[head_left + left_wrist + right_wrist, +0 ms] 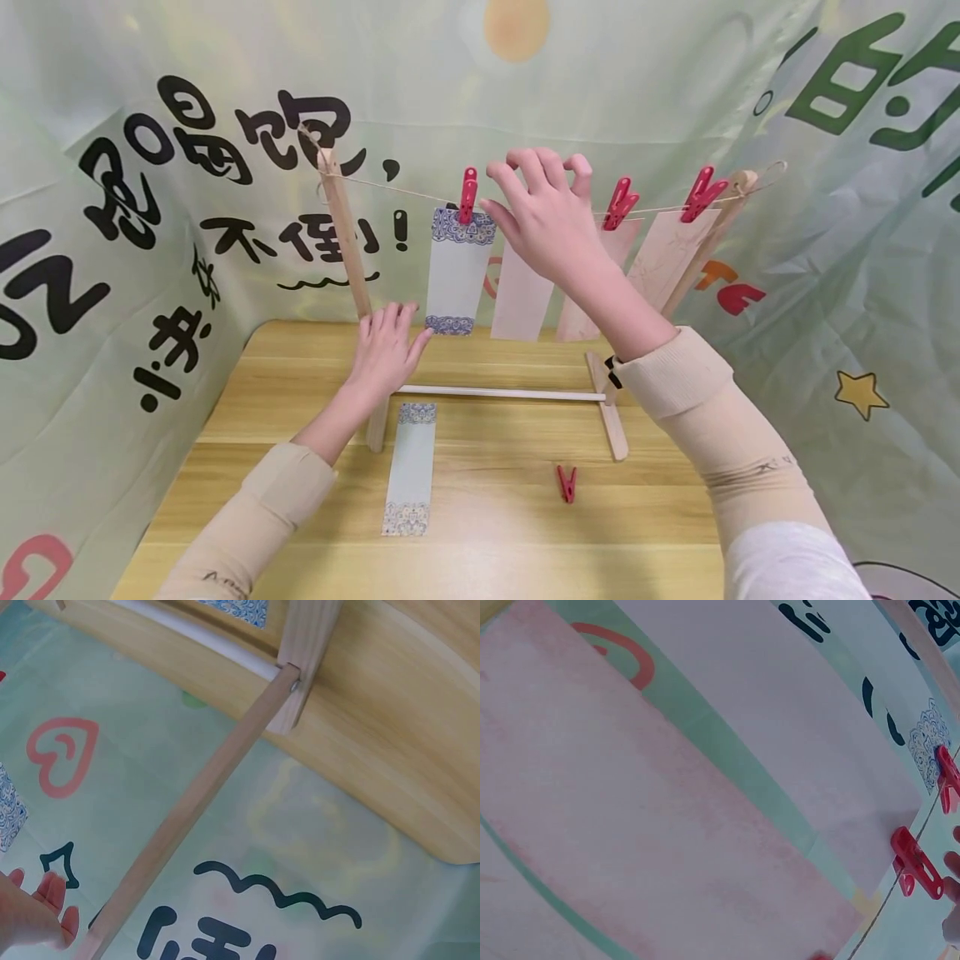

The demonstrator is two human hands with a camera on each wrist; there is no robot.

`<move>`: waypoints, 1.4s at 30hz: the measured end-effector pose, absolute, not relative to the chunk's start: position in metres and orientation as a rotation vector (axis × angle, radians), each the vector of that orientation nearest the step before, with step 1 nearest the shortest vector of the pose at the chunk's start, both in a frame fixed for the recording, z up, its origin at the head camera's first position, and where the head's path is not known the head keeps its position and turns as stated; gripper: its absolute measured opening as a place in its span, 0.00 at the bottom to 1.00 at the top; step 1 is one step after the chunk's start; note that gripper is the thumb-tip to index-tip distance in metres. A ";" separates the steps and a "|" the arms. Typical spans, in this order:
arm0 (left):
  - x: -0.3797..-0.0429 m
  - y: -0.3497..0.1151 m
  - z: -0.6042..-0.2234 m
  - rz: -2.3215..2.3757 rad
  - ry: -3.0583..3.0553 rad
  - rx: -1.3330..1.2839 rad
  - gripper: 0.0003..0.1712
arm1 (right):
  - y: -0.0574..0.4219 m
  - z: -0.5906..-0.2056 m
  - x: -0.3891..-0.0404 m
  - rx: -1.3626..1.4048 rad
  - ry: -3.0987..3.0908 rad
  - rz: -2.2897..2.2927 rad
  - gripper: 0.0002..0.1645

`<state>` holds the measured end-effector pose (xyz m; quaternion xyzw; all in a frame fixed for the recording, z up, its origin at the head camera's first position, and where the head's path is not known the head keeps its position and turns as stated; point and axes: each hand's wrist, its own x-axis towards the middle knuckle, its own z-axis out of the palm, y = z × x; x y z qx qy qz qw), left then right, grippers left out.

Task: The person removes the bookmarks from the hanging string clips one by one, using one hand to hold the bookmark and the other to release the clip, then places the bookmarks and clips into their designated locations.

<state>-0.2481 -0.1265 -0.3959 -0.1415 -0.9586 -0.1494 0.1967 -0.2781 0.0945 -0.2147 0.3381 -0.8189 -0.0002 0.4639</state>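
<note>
My right hand [551, 217] is raised at the string [397, 187], fingers bent and apart, holding nothing. In the right wrist view its fingers [952, 870] are just beside a red clothespin [917, 862] on the string at the top of a plain pale card [517, 292]. Left of it hangs a blue-patterned card [459, 271] under another red clothespin [468, 196]. Two pinkish cards hang further right, under clothespins [621, 204]. My left hand [384, 354], fingers extended, is by the left wooden post [345, 225]; whether they touch cannot be told.
On the wooden table [487, 550] lie a second blue-patterned card [408, 471] and a loose red clothespin [567, 485]. A white rod [502, 392] joins the stand's wooden feet [617, 433]. Printed cloth [420, 67] surrounds the table.
</note>
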 end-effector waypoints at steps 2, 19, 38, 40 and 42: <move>-0.249 -0.126 -0.395 -0.415 -2.688 -0.397 0.28 | 0.092 -0.213 -0.279 0.825 -2.038 0.000 0.21; -0.253 -0.118 -0.395 -0.442 -2.707 -0.382 0.31 | 0.076 -0.199 -0.282 0.754 -2.287 -0.029 0.26; -0.254 -0.115 -0.399 -0.443 -2.709 -0.366 0.30 | 0.070 -0.196 -0.281 0.764 -2.338 -0.030 0.24; -0.253 -0.115 -0.399 -0.439 -2.704 -0.371 0.30 | 0.071 -0.197 -0.281 0.768 -2.329 -0.014 0.23; -0.253 -0.115 -0.400 -0.437 -2.695 -0.376 0.28 | 0.071 -0.197 -0.281 0.774 -2.321 0.000 0.23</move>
